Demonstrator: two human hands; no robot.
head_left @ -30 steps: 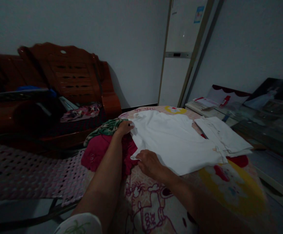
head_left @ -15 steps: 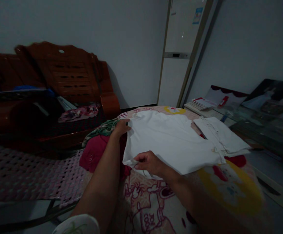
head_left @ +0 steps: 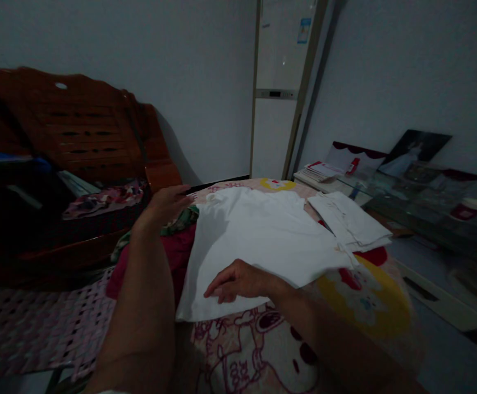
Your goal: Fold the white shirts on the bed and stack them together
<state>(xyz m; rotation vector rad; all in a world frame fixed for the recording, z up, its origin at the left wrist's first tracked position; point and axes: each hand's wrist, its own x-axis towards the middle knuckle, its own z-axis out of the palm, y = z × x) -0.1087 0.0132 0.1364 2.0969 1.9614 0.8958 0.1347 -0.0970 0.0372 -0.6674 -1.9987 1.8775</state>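
A white shirt (head_left: pixel 255 230) lies spread out on the patterned tablecloth (head_left: pixel 271 355), its left edge fairly straight and its near left corner flat. My left hand (head_left: pixel 167 205) is off the cloth, just left of the shirt's far left part, with its fingers stretched out and holding nothing. Over the near side of the shirt hovers or rests my right hand (head_left: pixel 236 282); its fingers are loosely bent and apart, and contact with the cloth cannot be made out. To the right lies a stack of folded white cloth (head_left: pixel 349 219). Dark red clothing (head_left: pixel 179 254) and a green patterned garment (head_left: pixel 185 219) sit left of the shirt.
A woven pink chair (head_left: pixel 58 323) stands at the left, before a carved wooden bench (head_left: pixel 86 131) with clothes on it. At the right is a glass-topped cabinet (head_left: pixel 419 197) bearing papers, a framed photo (head_left: pixel 417 150) and a cup (head_left: pixel 468 208). A tall white air conditioner (head_left: pixel 275 131) stands behind.
Both hands have let go of the shirt's left edge, which now lies flatter and extends nearer to me. My left hand has lifted away to the left. The view has swung right.
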